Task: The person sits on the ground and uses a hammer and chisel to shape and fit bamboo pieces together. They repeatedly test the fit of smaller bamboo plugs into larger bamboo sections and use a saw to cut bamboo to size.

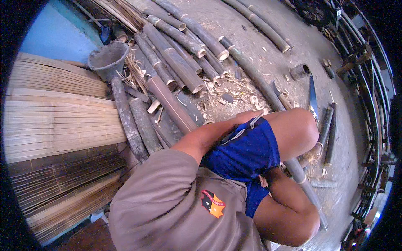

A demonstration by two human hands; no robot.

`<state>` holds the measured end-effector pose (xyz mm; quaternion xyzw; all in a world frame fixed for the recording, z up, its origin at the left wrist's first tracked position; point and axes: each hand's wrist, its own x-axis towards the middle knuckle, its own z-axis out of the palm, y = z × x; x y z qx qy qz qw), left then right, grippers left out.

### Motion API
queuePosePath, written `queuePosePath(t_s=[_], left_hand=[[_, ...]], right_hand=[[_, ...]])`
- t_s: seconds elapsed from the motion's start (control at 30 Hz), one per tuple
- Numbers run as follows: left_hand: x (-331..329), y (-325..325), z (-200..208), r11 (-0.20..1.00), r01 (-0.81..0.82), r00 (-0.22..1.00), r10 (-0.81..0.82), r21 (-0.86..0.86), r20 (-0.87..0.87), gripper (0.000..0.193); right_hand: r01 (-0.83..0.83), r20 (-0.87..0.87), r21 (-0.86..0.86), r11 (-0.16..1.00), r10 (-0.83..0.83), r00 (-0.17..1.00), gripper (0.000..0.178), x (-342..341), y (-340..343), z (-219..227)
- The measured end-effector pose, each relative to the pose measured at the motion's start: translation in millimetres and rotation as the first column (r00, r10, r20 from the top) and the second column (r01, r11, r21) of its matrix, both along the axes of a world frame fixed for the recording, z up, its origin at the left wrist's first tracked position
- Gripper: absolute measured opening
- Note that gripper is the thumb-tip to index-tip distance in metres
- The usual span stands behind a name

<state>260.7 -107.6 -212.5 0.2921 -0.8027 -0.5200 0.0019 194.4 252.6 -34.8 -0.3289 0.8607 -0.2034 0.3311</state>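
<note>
I sit on the ground in a grey-brown shirt and blue shorts, with my knees drawn up. My left arm reaches across my body and my left hand rests on the blue shorts at the raised thigh. Its fingers are mostly hidden behind the leg, and I see nothing in it. My right hand is out of sight. A long dark bamboo pole runs from the upper middle down under my legs to the lower right.
Several cut bamboo poles lie in a heap ahead, with shavings around them. A dark bucket stands at the upper left. Stacks of split bamboo slats fill the left. A saw blade and a short bamboo section lie to the right.
</note>
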Motion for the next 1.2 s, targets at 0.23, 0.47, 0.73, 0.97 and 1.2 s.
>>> queuePosePath(t_s=[0.23,0.47,0.73,0.97,1.2], left_hand=[[-2.1,-2.7,-24.9,0.915,-0.177,0.976,0.211,0.362,-0.056,0.071],[-9.2,2.5,-38.8,0.981,-0.017,0.988,0.046,0.194,-0.148,0.072],[-11.1,-3.3,-25.6,0.993,0.035,0.994,-0.023,0.112,-0.104,0.073],[-10.4,-5.5,-16.8,0.996,0.043,0.996,-0.036,0.074,-0.084,0.074],[-23.9,12.6,-5.1,0.994,0.108,0.989,-0.104,0.035,-0.101,0.075]], right_hand=[[-0.093,0.026,-0.044,0.995,0.094,0.995,0.024,8.9,-12.0,23.3],[-0.177,0.013,-0.094,0.980,0.178,0.984,0.024,12.1,-6.3,72.8],[-0.114,-0.002,-0.132,0.985,0.115,0.993,0.024,7.6,32.0,93.4],[-0.111,-0.018,-0.146,0.983,0.109,0.994,0.025,-4.4,38.4,83.6],[-0.016,-0.047,-0.206,0.978,0.006,0.999,0.025,-8.0,37.7,53.5]])
